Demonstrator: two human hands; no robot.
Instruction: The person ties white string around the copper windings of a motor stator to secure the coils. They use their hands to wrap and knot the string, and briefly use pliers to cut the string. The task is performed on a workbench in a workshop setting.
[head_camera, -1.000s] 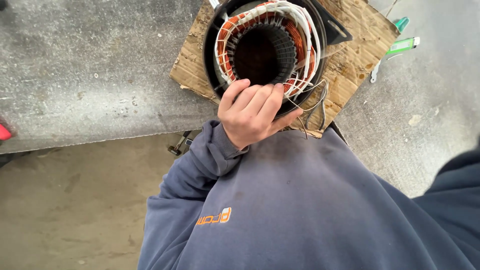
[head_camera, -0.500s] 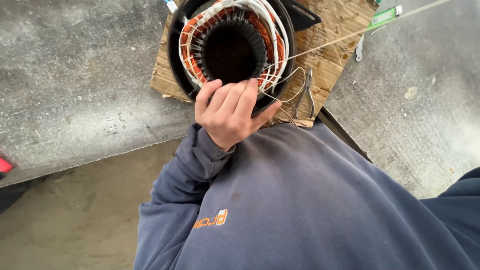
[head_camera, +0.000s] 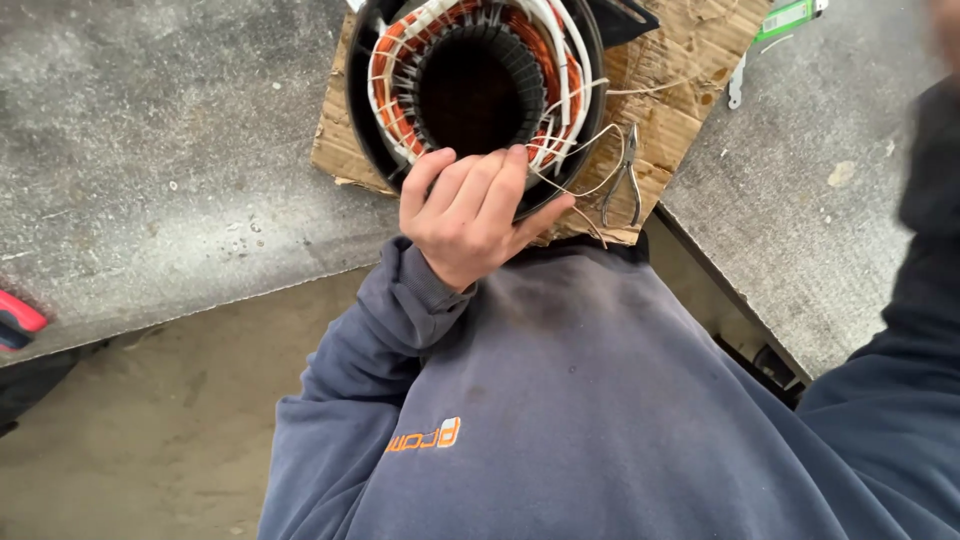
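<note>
Stator (head_camera: 478, 95): black housing with copper windings and white lacing, standing on cardboard (head_camera: 680, 110) on the grey bench; top edge out of frame.
Left hand (head_camera: 470, 215): at the stator's near rim, fingers curled, pinching thin cord (head_camera: 585, 170) between thumb and fingers.
Right hand: only a sleeve shows right of the stator; state cannot be told.
Pliers (head_camera: 625, 185): lying free, just right of the stator.
Progress: judged mid-way; much lacing already in place, loose cord ends remain.
Change: compared with half a second ago, the stator sits further right in view, the pliers now visible.
</note>
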